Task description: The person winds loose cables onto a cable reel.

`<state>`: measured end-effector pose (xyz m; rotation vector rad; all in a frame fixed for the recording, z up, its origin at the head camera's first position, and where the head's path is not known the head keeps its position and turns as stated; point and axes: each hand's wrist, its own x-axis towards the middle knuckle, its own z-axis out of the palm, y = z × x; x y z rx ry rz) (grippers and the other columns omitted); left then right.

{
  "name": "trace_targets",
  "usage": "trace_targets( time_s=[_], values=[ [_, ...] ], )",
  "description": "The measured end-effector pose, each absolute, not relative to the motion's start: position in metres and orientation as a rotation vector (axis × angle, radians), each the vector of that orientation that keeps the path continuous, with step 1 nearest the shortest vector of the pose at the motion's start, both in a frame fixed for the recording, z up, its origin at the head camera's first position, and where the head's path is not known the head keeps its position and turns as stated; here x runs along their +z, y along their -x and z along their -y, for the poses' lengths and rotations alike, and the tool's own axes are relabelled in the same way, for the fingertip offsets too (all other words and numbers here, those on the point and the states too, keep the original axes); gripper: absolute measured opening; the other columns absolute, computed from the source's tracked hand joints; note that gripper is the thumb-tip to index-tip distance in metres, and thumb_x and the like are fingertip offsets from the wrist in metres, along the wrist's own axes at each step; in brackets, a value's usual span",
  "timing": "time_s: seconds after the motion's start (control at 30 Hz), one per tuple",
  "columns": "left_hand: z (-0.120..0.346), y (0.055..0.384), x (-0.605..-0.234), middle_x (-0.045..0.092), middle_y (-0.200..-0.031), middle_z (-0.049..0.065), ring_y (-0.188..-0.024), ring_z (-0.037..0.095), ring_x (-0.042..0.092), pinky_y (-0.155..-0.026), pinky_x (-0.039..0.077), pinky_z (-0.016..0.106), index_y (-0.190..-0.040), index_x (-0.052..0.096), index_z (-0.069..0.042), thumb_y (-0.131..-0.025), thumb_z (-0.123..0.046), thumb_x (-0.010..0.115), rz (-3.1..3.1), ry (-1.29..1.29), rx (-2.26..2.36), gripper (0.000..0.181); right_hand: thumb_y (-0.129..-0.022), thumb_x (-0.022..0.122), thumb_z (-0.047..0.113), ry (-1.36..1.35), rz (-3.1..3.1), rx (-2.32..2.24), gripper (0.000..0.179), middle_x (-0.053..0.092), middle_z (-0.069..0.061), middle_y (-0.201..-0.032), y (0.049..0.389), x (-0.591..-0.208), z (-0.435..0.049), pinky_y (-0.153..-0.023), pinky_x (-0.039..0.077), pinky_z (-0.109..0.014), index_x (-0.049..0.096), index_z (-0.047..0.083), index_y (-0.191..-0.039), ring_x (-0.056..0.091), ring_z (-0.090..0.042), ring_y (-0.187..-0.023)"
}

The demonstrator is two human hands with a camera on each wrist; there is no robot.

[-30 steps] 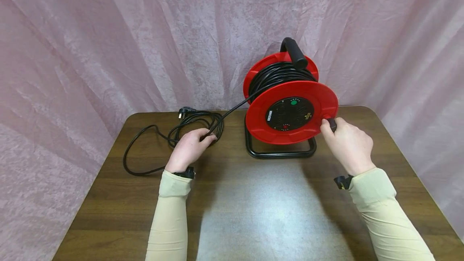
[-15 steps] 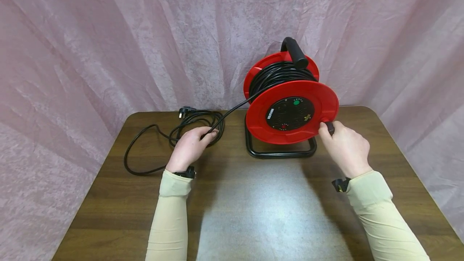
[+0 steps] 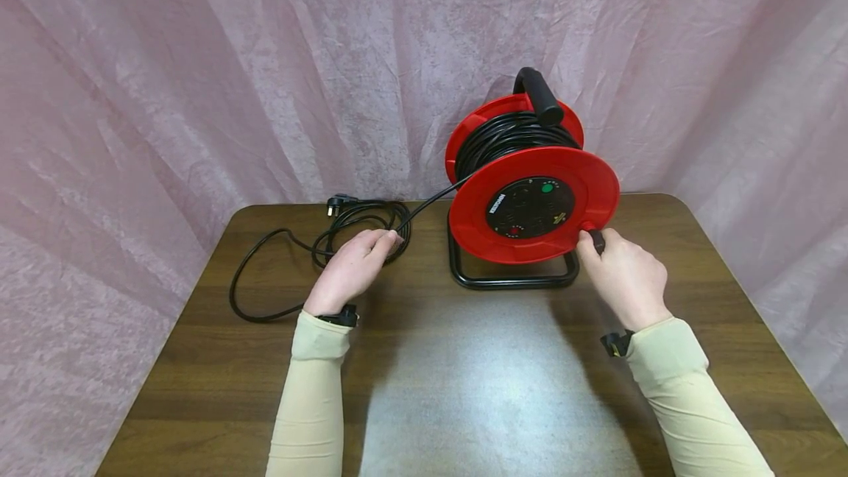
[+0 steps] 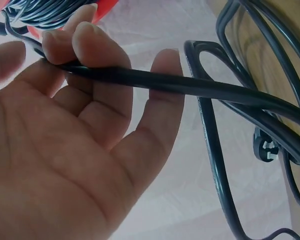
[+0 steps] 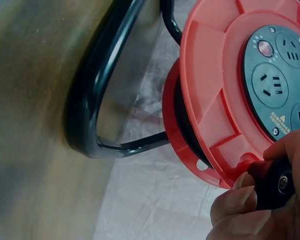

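A red cable reel [image 3: 470, 219] stands on a black tube frame [image 3: 517, 283], with black cable wound between its two flanges. My right hand [image 3: 626, 278] grips the black crank knob [image 5: 272, 182] at the lower right of the front flange, thumb on one side and fingers curled on the other. To the left of the reel, my left hand [image 3: 351, 271] holds the black cable [image 4: 210, 90]. Two fingers bend over it while another lies straight behind it, as the left wrist view shows. From this hand the cable rises to the drum.
Loose cable coils [image 3: 397, 219] lie on the wooden table [image 3: 218, 389] at its back left, with one wide loop reaching further left. A three-pin plug [image 3: 335, 205] sits at the back edge. The reel's carry handle [image 3: 545, 105] sticks up before a pink curtain [image 3: 371, 57].
The reel's front face has turned a little clockwise. My right hand has moved down and left with the knob, while the left hand stays nearly in place and the loose loop shifts slightly right.
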<state>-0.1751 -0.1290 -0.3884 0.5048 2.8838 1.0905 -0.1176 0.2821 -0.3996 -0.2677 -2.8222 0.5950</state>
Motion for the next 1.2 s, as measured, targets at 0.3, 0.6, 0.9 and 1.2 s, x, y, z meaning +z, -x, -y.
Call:
trace_targets(
  time_s=[0.3,0.6,0.9,1.2],
  values=[
    [0.128,0.178,-0.391,0.069,-0.104,0.007,-0.090,0.017,0.060,-0.083,0.048,0.039,-0.104,0.069,-0.013,-0.110,-0.037,0.048,-2.850,-0.565,1.160,0.033,-0.105,0.034,0.052,0.253,2.831,0.596,0.055,0.062,-0.013,-0.068,0.116,-0.409,-0.278,-0.046,0.040,-0.050,0.058,0.010,-0.080,0.062,-0.043,-0.067],
    [0.127,0.176,-0.390,0.061,-0.089,-0.001,-0.081,0.018,0.055,-0.075,0.046,0.037,-0.098,0.068,-0.018,-0.108,-0.040,0.052,-2.855,-0.546,1.145,0.029,-0.105,0.034,0.052,0.257,2.842,0.605,0.055,0.064,-0.014,-0.071,0.117,-0.415,-0.272,-0.048,0.041,-0.052,0.059,0.009,-0.081,0.062,-0.044,-0.068],
    [0.126,0.173,-0.392,0.062,-0.088,-0.003,-0.081,0.018,0.056,-0.076,0.046,0.036,-0.102,0.066,-0.020,-0.104,-0.041,0.059,-2.845,-0.519,1.067,0.022,-0.105,0.037,0.048,0.237,2.831,0.603,0.051,0.063,-0.014,-0.068,0.117,-0.420,-0.269,-0.046,0.040,-0.050,0.057,0.009,-0.079,0.062,-0.043,-0.065],
    [0.129,0.175,-0.396,0.054,-0.079,0.000,-0.074,0.019,0.052,-0.069,0.043,0.036,-0.096,0.063,-0.019,-0.104,-0.043,0.058,-2.826,-0.519,1.004,0.026,-0.105,0.037,0.049,0.232,2.842,0.614,0.050,0.062,-0.012,-0.068,0.116,-0.426,-0.264,-0.048,0.041,-0.050,0.057,0.011,-0.079,0.062,-0.042,-0.066]
  ],
)
